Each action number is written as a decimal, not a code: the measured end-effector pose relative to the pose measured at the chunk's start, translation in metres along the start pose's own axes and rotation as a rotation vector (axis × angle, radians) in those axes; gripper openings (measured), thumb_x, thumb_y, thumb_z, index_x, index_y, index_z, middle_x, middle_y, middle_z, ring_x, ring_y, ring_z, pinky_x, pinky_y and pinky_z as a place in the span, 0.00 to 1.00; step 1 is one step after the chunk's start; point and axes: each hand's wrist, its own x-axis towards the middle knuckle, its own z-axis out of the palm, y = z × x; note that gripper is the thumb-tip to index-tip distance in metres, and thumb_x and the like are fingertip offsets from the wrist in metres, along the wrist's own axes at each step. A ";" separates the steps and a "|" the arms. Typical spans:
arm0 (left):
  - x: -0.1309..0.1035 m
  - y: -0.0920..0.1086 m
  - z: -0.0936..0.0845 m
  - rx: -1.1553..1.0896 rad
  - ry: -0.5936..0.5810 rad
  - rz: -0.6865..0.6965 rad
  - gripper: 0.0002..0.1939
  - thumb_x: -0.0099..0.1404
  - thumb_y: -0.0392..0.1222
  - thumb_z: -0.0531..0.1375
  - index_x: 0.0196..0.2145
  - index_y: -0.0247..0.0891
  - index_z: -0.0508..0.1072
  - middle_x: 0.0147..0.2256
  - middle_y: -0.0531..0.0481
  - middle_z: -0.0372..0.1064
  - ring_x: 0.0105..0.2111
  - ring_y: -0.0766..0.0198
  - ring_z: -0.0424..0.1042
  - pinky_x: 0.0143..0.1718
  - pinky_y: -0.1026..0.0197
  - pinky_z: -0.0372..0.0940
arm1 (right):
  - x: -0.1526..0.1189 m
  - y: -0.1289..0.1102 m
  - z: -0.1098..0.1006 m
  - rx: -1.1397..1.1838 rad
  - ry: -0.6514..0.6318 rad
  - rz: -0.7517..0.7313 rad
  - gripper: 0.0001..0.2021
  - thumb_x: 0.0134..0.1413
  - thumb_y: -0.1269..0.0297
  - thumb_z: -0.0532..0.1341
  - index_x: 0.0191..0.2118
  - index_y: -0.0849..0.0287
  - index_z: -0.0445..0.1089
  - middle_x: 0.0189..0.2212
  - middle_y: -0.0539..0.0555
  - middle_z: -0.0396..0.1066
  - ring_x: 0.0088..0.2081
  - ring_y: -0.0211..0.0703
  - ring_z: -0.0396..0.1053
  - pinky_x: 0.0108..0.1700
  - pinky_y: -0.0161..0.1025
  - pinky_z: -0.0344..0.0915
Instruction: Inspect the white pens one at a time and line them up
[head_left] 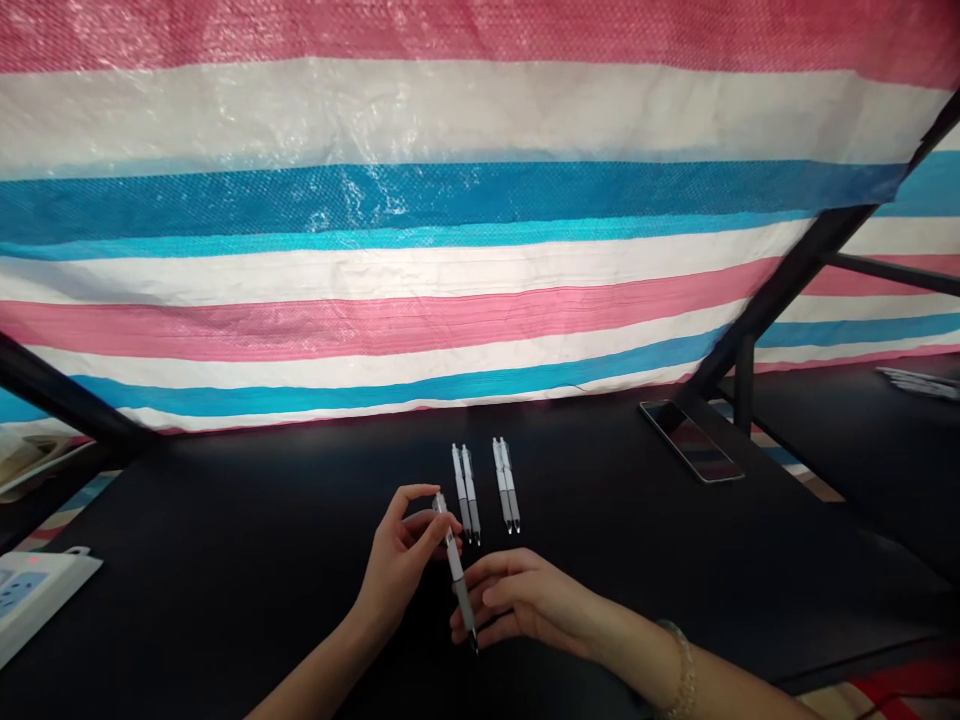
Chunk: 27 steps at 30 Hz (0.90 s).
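A white pen point(454, 560) with a grey grip and dark tip slants between my two hands, its tip toward me. My left hand point(401, 550) pinches its upper half, the index fingertip resting on the push-button end. Around the grip end, my right hand point(532, 600) has its fingers apart and loosely curved behind the pen. Its thumb stands off the barrel; whether the fingertips touch it I cannot tell. Just beyond lie two like pens point(466, 490) side by side, with another pair point(505, 485) to their right, all with tips toward me.
On the black table point(262, 560), a phone point(694, 443) lies at the back right. A white power strip point(45, 600) is at the left edge. Black slanted bars point(780, 270) flank a striped plastic sheet point(420, 280) behind. More pens point(919, 382) lie far right.
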 end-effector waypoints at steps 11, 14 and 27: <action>0.003 -0.001 -0.001 0.037 0.039 -0.009 0.25 0.60 0.48 0.63 0.52 0.43 0.60 0.30 0.50 0.75 0.31 0.59 0.75 0.33 0.58 0.71 | 0.001 0.002 -0.003 0.013 -0.002 0.003 0.17 0.40 0.67 0.66 0.39 0.68 0.72 0.36 0.63 0.75 0.39 0.51 0.74 0.45 0.46 0.64; 0.003 0.000 0.000 0.055 0.037 0.001 0.25 0.60 0.48 0.62 0.52 0.42 0.60 0.31 0.50 0.75 0.31 0.59 0.75 0.34 0.57 0.71 | 0.000 0.001 -0.003 0.011 -0.004 0.003 0.17 0.40 0.67 0.67 0.39 0.68 0.71 0.35 0.62 0.75 0.39 0.50 0.74 0.46 0.47 0.64; 0.033 -0.004 -0.026 0.597 0.132 0.372 0.29 0.54 0.45 0.66 0.55 0.45 0.68 0.42 0.48 0.71 0.41 0.56 0.74 0.41 0.53 0.73 | 0.000 0.002 -0.007 -0.055 -0.013 -0.001 0.17 0.43 0.63 0.65 0.40 0.66 0.70 0.33 0.58 0.73 0.38 0.49 0.75 0.45 0.47 0.65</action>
